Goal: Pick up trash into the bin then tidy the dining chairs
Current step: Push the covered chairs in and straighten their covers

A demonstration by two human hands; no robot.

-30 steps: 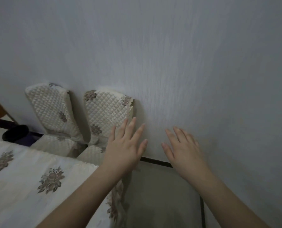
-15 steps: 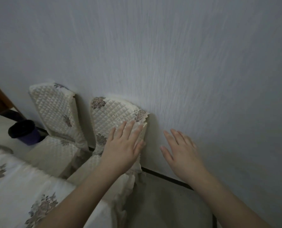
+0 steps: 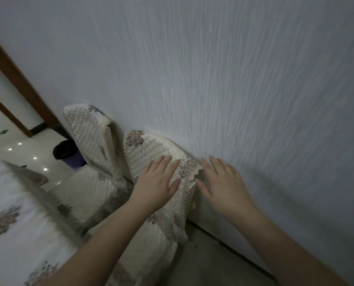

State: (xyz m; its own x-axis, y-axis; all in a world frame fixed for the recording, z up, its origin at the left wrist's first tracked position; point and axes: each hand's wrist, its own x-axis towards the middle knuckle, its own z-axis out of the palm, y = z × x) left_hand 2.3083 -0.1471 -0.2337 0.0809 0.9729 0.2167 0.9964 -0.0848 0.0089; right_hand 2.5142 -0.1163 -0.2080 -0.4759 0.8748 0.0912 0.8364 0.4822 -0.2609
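Observation:
Two dining chairs in cream quilted covers with flower motifs stand with their backs against the white wall. The nearer chair (image 3: pixel 149 149) is right in front of me, the farther chair (image 3: pixel 87 129) to its left. My left hand (image 3: pixel 155 184) lies flat on the front of the nearer chair's backrest, fingers spread. My right hand (image 3: pixel 221 186) is open beside the backrest's right edge, close to the wall, holding nothing. A dark bin (image 3: pixel 67 153) with a purple body stands on the floor behind the farther chair.
The table (image 3: pixel 11 213) under a white flowered cloth fills the lower left. A textured white wall (image 3: pixel 233 79) takes up most of the view. A brown door frame (image 3: pixel 17 79) is at far left, with shiny tiled floor (image 3: pixel 23 153) beyond.
My view has shifted, bringing the chairs, bin and door frame further in. Both hands have reached forward; the left now rests on the nearer chair's backrest and the right is beside its edge.

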